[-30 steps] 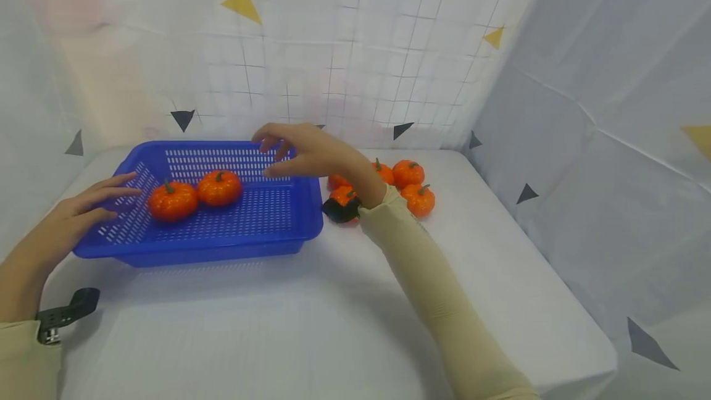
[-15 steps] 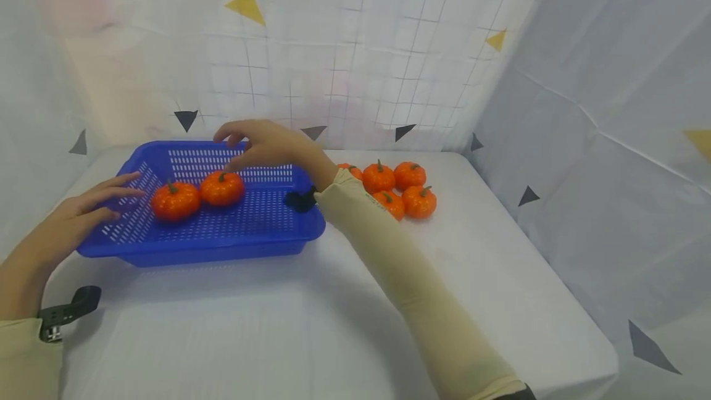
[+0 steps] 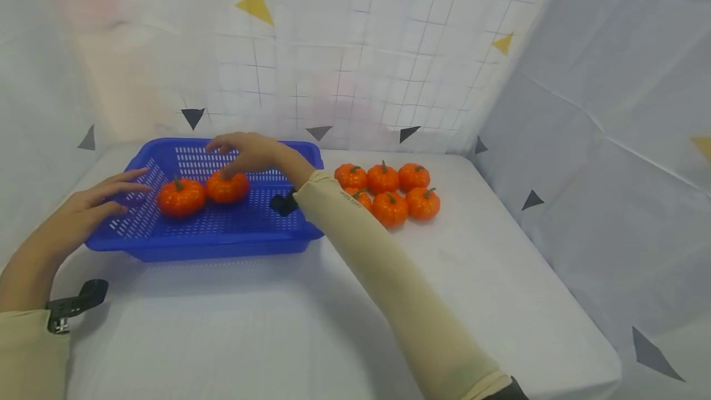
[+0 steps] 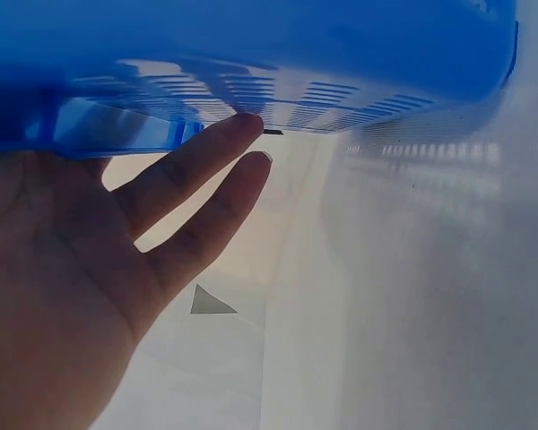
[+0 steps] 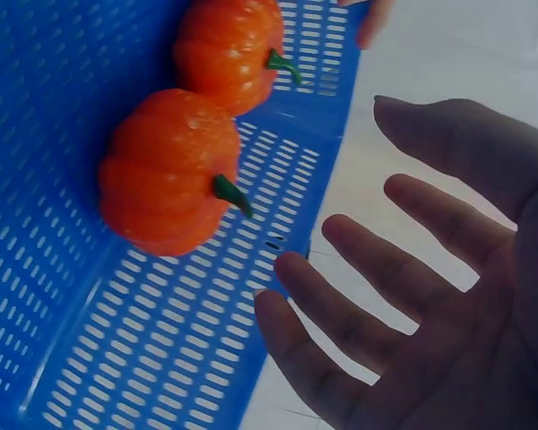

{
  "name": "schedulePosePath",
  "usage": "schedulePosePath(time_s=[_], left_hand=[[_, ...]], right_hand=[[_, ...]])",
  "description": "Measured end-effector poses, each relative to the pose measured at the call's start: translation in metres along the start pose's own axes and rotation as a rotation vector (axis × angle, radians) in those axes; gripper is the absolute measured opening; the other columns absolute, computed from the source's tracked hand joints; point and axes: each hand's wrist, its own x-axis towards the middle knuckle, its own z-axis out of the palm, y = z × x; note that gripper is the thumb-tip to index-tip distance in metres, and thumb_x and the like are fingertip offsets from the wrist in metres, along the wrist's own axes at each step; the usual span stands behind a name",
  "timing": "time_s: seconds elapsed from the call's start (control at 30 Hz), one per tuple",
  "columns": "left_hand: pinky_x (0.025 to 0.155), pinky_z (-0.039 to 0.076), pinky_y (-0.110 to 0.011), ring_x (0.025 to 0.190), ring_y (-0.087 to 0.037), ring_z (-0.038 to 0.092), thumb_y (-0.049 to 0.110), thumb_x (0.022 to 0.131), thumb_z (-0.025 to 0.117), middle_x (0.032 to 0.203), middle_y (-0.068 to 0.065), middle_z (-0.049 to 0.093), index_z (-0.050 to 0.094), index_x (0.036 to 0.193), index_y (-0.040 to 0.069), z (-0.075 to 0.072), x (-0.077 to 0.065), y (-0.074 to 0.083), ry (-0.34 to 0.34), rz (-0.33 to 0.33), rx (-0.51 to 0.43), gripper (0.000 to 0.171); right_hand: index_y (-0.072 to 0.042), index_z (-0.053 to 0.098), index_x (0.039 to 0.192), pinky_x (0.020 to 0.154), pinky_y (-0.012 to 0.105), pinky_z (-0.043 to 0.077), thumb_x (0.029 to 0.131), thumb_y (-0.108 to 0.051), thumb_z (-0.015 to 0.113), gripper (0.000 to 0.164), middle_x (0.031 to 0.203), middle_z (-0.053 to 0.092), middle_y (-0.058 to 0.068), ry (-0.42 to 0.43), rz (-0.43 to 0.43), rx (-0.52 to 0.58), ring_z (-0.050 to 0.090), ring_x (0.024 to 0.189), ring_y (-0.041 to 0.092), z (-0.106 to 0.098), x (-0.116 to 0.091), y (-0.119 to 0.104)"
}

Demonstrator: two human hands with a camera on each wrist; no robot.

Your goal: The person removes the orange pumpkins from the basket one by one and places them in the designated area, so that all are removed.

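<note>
A blue perforated plastic basket [image 3: 222, 242] stands on the table, with two small orange pumpkins in it: a left pumpkin [image 3: 181, 199] and a right pumpkin [image 3: 232, 189]. Over the right pumpkin hovers my right hand [image 3: 250, 152], its fingers spread and loosely bent. In the right wrist view this hand [image 5: 412, 296] holds nothing, and a gap separates it from the nearer pumpkin [image 5: 166, 175]. At the basket's left end is my left hand [image 3: 86, 212], fingers extended. The left wrist view has its fingers [image 4: 202, 219] against or close to the basket wall; contact is unclear.
Right of the basket, several more orange pumpkins [image 3: 390, 209] sit in a cluster on the white table [image 3: 472, 301]. A white sheet wall [image 3: 311, 48] with grid lines rises behind, and a grey sheet [image 3: 627, 159] hangs on the right.
My right hand has moved left from the basket's right end, then slightly lower over the right pumpkin. The left hand keeps its place by the basket. The head view has shifted a little.
</note>
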Motion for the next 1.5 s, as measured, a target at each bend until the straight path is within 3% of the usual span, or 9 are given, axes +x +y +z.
schedulePosePath(time_s=[0.27,0.37,0.53,0.7,0.83,0.93,1.13,1.37,1.5], left_hand=[[0.113,0.003,-0.079,0.144,0.009,0.016,0.009,0.110,0.044,0.167,0.016,0.029,0.056,0.149,0.009,0.000,0.001,0.002,-0.007,0.005,-0.023,0.041],[0.118,0.004,-0.071,0.146,0.006,0.018,0.008,0.110,0.045,0.167,0.015,0.030,0.056,0.149,0.009,0.002,0.001,0.004,-0.005,0.003,-0.022,0.041],[0.120,0.004,-0.068,0.156,-0.015,0.013,0.007,0.109,0.044,0.167,0.015,0.029,0.057,0.149,0.013,0.003,0.003,0.007,-0.010,0.013,-0.034,0.042],[0.123,0.006,-0.058,0.144,0.007,0.021,0.007,0.109,0.045,0.167,0.014,0.031,0.057,0.147,0.008,0.000,0.003,0.009,0.001,0.024,-0.003,0.040],[0.118,0.004,-0.072,0.142,0.011,0.019,0.009,0.110,0.044,0.169,0.011,0.028,0.055,0.149,0.007,-0.002,0.004,0.009,-0.009,0.018,-0.006,0.041],[0.112,0.004,-0.080,0.145,0.009,0.015,0.010,0.110,0.044,0.170,0.009,0.025,0.054,0.149,0.007,-0.002,0.004,0.010,-0.012,0.009,-0.015,0.041],[0.111,0.007,-0.082,0.152,-0.002,0.013,0.010,0.110,0.044,0.169,0.010,0.026,0.055,0.150,0.010,-0.003,0.002,0.011,-0.006,0.005,-0.009,0.042],[0.112,0.008,-0.080,0.147,0.004,0.019,0.012,0.111,0.044,0.169,0.011,0.027,0.055,0.150,0.009,-0.002,0.000,0.008,-0.003,-0.011,0.004,0.041],[0.113,0.007,-0.079,0.157,-0.018,0.012,0.012,0.110,0.045,0.169,0.009,0.027,0.056,0.148,0.007,0.001,0.001,0.007,-0.007,-0.019,0.000,0.040]], right_hand=[[-0.016,0.048,0.156,0.110,0.028,0.041,0.097,-0.011,0.073,0.064,0.158,0.047,0.008,-0.014,-0.022,0.097,0.042,0.144,0.018,0.007,0.013,0.012],[-0.014,0.047,0.157,0.109,0.029,0.043,0.096,-0.011,0.073,0.066,0.157,0.048,0.007,-0.011,-0.002,0.145,0.043,0.142,0.018,0.011,0.017,0.016],[-0.016,0.046,0.158,0.111,0.031,0.042,0.097,-0.012,0.073,0.066,0.158,0.047,0.005,-0.024,0.053,0.165,0.043,0.142,0.018,0.018,0.023,0.025],[-0.017,0.046,0.158,0.116,0.030,0.035,0.097,-0.012,0.074,0.067,0.161,0.043,0.001,-0.035,0.067,0.153,0.039,0.144,0.015,0.019,0.027,0.031],[-0.018,0.043,0.160,0.117,0.028,0.032,0.098,-0.012,0.072,0.069,0.163,0.039,0.000,-0.063,0.053,0.110,0.036,0.146,0.014,0.018,0.028,0.034],[-0.016,0.044,0.159,0.112,0.026,0.037,0.098,-0.011,0.072,0.067,0.158,0.046,0.002,-0.080,0.041,0.093,0.042,0.140,0.015,0.019,0.028,0.035],[-0.013,0.059,0.146,0.098,0.025,0.049,0.094,-0.010,0.077,0.056,0.135,0.058,0.003,-0.101,0.053,0.116,0.054,0.120,0.017,0.022,0.028,0.035],[-0.021,0.062,0.135,0.101,0.028,0.048,0.090,-0.009,0.081,0.051,0.133,0.056,-0.001,-0.152,0.103,0.137,0.051,0.120,0.016,0.031,0.028,0.033],[-0.021,0.054,0.137,0.101,0.027,0.046,0.089,-0.008,0.082,0.057,0.135,0.053,0.001,-0.183,0.119,0.106,0.049,0.120,0.017,0.035,0.027,0.031]])
